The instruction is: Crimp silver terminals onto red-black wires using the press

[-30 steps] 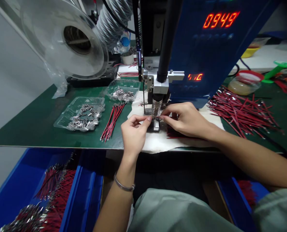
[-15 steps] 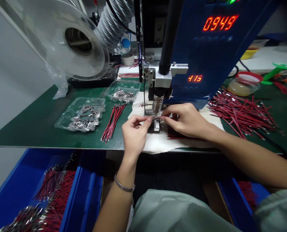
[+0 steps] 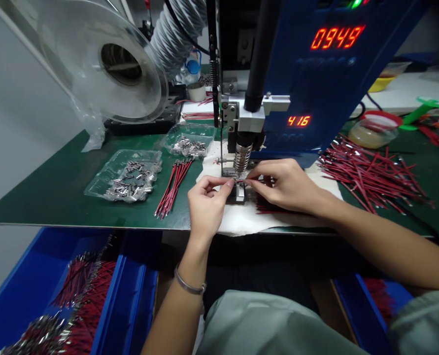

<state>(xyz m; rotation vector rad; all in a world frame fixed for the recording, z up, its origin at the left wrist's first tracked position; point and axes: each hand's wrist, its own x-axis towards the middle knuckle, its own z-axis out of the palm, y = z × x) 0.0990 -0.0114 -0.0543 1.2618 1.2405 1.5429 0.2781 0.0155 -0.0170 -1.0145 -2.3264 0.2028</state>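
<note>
Under the soldering machine's tip (image 3: 240,170), both hands meet from either side of a small metal fixture (image 3: 240,191). My left hand (image 3: 206,204) is closed in a pinch at the fixture's left edge; what lies between thumb and finger is too small to name. On the right, my right hand (image 3: 286,185) pinches a thin red wire (image 3: 242,181) with thumb and forefinger, its end at the fixture below the tip. More red wires (image 3: 269,209) lie on the white cloth (image 3: 241,224), partly hidden beneath that hand.
Clear trays (image 3: 93,185) of small metal parts stand to the left beside a bundle of red wires (image 3: 173,187). A large wire pile (image 3: 367,172) lies right of the blue machine (image 3: 337,84). Below the table edge, a blue bin (image 3: 16,291) holds many finished-looking pieces.
The lower red display now reads 416, while half a second ago it looked like 415. Both hands hold nearly the same pinch at the fixture; the view has shifted very slightly.
</note>
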